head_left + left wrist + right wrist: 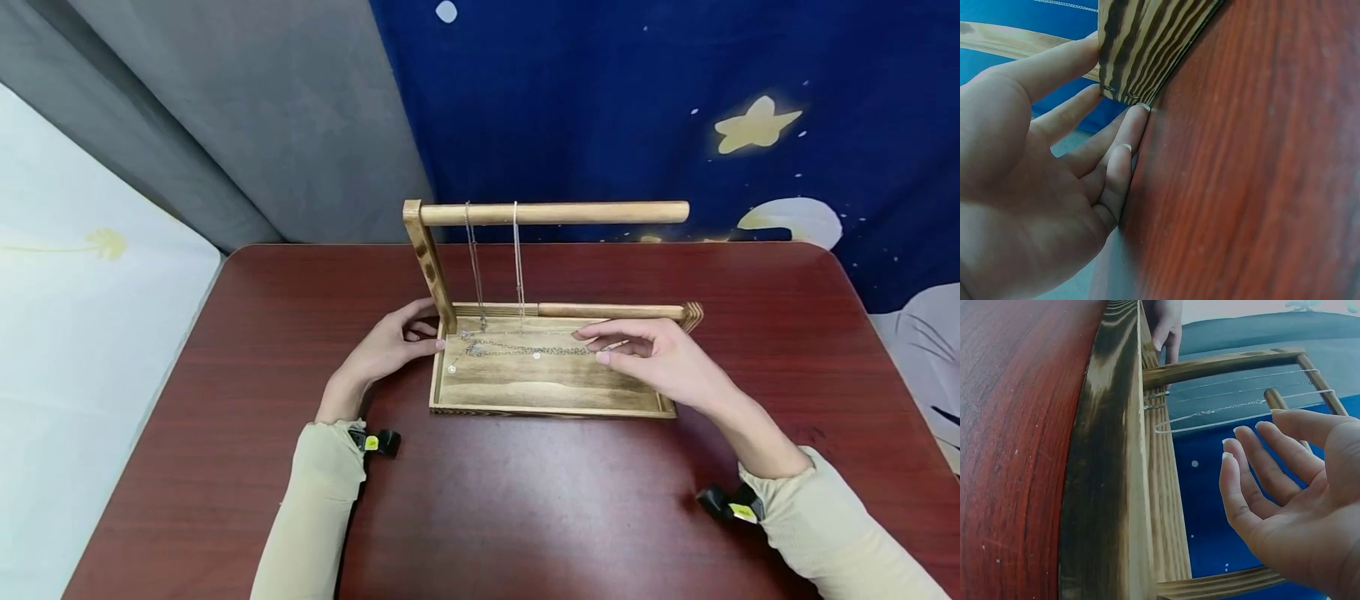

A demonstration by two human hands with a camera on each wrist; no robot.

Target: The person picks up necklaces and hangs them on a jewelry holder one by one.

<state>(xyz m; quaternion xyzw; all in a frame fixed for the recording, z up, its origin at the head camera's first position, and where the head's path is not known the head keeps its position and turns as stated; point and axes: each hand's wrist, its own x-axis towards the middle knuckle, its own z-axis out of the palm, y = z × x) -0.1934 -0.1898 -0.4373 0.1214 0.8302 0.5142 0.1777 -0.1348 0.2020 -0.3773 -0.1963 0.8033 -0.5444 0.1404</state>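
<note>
Head view: left hand, loose-fingered, touches the wooden stand; right hand (relaxed, spread) hovers by necklaces.

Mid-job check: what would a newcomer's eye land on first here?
Probably the wooden stand at the centre of the head view, on the reddish table, with two fine chains hanging from its upper bar. Next, the loose chains lying in its tray, by the right hand. Then the pale yellow star on the blue curtain, upper right.
</note>
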